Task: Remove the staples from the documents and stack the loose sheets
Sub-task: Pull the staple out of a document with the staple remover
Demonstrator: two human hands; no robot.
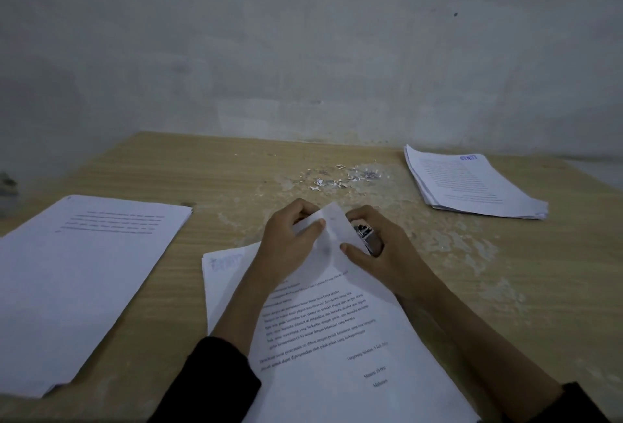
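Observation:
A stapled document (323,338) lies in front of me on the wooden table (188,166), its far corner folded up. My left hand (290,240) pinches that raised corner between thumb and fingers. My right hand (377,247) grips a small metal staple remover (369,237) beside the corner, with its thumb pressing on the paper. A stack of sheets (77,274) lies at the left. Another stack of papers (472,183) sits at the far right. Several pulled staples and paper bits (340,178) are scattered behind my hands.
A grey wall (303,44) rises right behind the table's far edge. The tabletop shows worn, pale patches around the middle and right. Dark sleeves cover both of my forearms near the bottom of the view.

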